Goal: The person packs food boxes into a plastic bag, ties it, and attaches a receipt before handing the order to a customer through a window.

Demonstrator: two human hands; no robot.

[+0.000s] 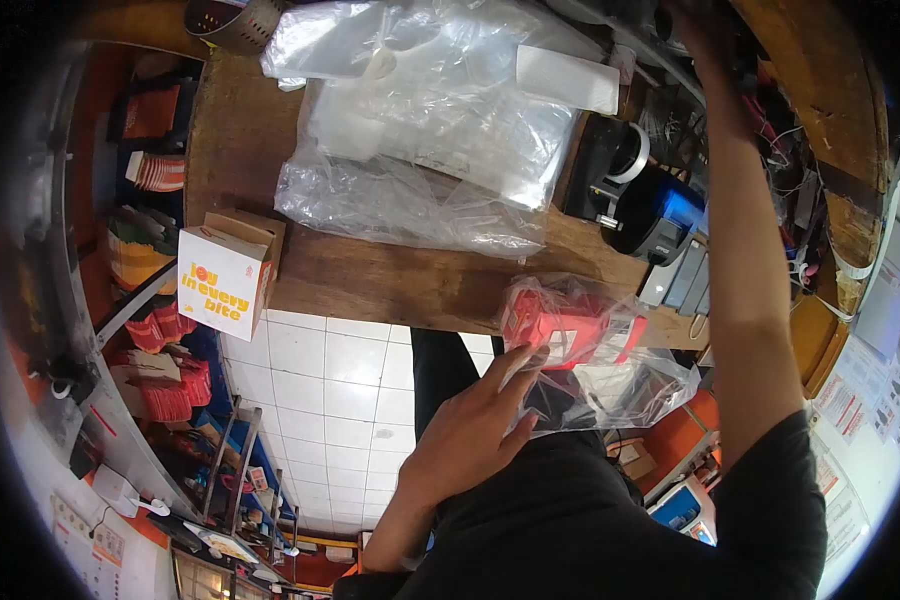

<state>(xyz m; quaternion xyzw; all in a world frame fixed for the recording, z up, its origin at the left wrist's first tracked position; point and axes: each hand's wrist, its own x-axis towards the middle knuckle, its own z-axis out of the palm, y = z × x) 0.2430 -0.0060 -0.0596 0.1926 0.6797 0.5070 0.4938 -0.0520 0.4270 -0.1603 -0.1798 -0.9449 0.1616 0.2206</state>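
Observation:
My left hand (470, 425) is at the near edge of the wooden counter (370, 275). Its fingers rest on and grip a clear plastic bag (620, 385) that holds a red box (570, 330). The bag hangs half over the counter edge, in front of my black shirt. My right arm stretches up along the right side. My right hand (698, 30) is at the top among cables and shelf items, mostly hidden, so its grip cannot be read.
A heap of clear plastic bags (420, 130) covers the counter's middle. A white carton printed "joy in every bite" (225, 282) stands at the left edge. A black and blue printer (650, 212) sits right. A perforated metal pot (235, 25) is at the top. White floor tiles (340, 400) lie below.

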